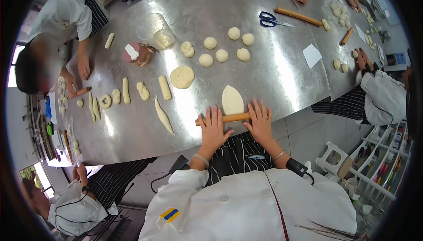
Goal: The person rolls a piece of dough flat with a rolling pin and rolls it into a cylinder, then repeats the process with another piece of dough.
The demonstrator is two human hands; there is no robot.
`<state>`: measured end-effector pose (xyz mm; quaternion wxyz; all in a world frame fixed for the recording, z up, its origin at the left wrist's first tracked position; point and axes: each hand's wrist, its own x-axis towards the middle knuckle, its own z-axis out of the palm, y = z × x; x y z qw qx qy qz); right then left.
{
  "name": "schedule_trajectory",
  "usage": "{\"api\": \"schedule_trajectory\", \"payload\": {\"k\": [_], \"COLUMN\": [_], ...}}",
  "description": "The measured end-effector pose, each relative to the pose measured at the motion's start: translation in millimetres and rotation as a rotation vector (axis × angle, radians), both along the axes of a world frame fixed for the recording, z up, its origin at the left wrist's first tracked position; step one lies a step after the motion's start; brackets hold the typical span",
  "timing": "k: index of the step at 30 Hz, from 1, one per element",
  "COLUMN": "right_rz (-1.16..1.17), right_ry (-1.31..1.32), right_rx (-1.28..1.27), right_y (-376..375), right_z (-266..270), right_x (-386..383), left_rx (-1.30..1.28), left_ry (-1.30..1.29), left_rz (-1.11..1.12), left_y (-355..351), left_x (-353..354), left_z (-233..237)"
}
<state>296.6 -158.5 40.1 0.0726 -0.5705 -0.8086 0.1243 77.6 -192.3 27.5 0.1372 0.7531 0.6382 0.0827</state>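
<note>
My left hand (213, 127) lies flat over the left end of a wooden rolling pin (233, 118), fingers stretched out and apart. Over the pin's right end rests my right hand (261, 122), its fingers spread too. Between them, a flattened piece of dough (232, 100) with a pointed far end reaches away from under the pin. To the left of it are a round flat dough disc (182, 77), a dough roll (165, 87) and a long tapered dough piece (164, 116). Several dough balls (221, 56) sit farther back.
The steel table (202, 16) also bears blue-handled scissors (273, 21), another rolling pin (298, 16), a clear container (159, 31), a pinkish jar (137, 55), a white card (312, 56) and shaped dough pieces (126, 91). Co-workers (66, 25) stand around it. A stool (333, 159) is behind right.
</note>
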Motion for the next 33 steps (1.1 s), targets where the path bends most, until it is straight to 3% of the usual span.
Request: {"api": "schedule_trajectory", "payload": {"k": [6,7,8,10,17,20,29,33], "right_rz": [0.051,0.1,0.146,0.108,0.164,0.123,0.073,0.057], "right_ry": [0.015,-0.015,-0.045,0.03,0.253,0.243,0.045,-0.009], "right_rx": [-0.087,-0.017,0.05,0.015,-0.079,0.039,0.003,-0.027], "right_y": [-35,-40,-41,-37,1,23,31,28], "right_z": [2,-2,-4,-14,14,31,6,6], "right_x": [21,28,33,38,43,31,10,-4], "left_rx": [0.05,0.216,0.219,0.092,0.183,0.18,0.098,0.009], "left_ry": [0.041,0.092,0.094,-0.01,-0.136,-0.146,0.016,-0.061], "left_rz": [-0.134,-0.199,-0.199,-0.145,-0.146,-0.091,0.04,0.113], "left_y": [-49,-57,-55,-54,-15,-3,7,6], "left_x": [-9,-16,-18,-21,-28,-29,-17,-4], "left_z": [-18,-19,-19,-20,16,18,5,4]}}
